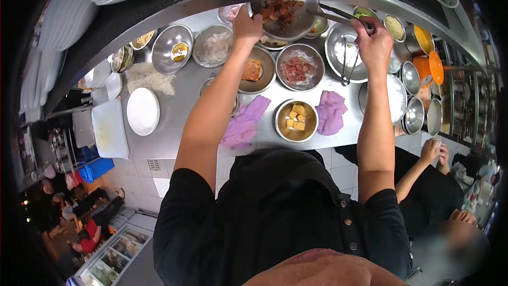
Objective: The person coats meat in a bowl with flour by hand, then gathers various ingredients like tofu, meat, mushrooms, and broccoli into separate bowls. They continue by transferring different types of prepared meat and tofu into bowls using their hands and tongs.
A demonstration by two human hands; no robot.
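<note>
At the back of the steel counter, my left hand (247, 26) is closed on the rim of a metal mixing bowl (299, 27), which is tilted and holds reddish-brown pieces of food (279, 11). My right hand (374, 45) grips a pair of dark tongs (341, 17) whose tips point left, at the bowl's right edge. Below my right hand, a wire-handled tool (345, 66) rests in a wide metal bowl (336, 47). In front of the tilted bowl stand a bowl of raw red meat (296, 70) and a bowl with an orange-brown block (252, 70).
Nearer me are a bowl of yellow cubes (296, 119) and two purple cloths (330, 112) (247, 122). Leftward lie a white plate (143, 111), noodles (151, 78) and a cutting board (110, 127). A steel shelf edge (211, 1) overhangs the back. Another person's hands (436, 152) are at right.
</note>
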